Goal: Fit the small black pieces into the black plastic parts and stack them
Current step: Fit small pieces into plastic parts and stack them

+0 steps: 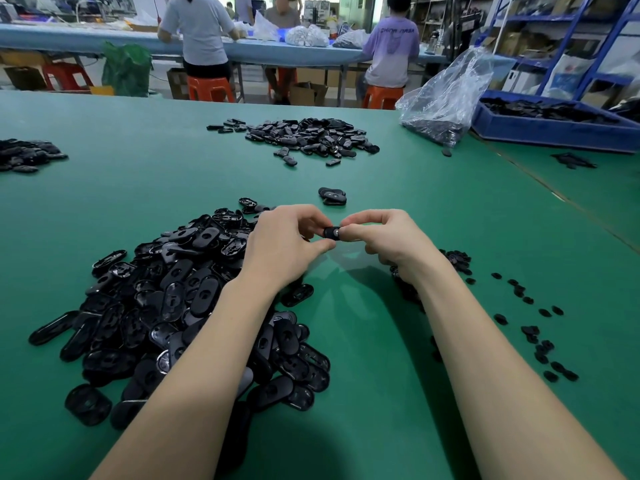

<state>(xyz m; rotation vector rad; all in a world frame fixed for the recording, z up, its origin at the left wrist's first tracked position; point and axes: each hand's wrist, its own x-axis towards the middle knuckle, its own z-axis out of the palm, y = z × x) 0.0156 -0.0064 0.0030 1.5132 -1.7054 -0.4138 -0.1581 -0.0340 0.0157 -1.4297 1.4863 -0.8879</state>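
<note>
My left hand [284, 244] and my right hand [384, 237] meet above the green table [381, 358] and together pinch one black oval plastic part [331, 233] between their fingertips. Most of that part is hidden by the fingers. A big heap of black oval parts [166, 306] lies under and left of my left forearm. Small black pieces [533, 327] are scattered at the right, with a little pile [455, 259] behind my right wrist. A short stack of parts [332, 196] sits just beyond my hands.
Another heap of black parts [311, 136] lies farther back, a smaller one [24, 155] at the far left. A clear plastic bag [446, 98] and a blue crate [554, 123] stand at the back right. People sit on orange stools at a far table.
</note>
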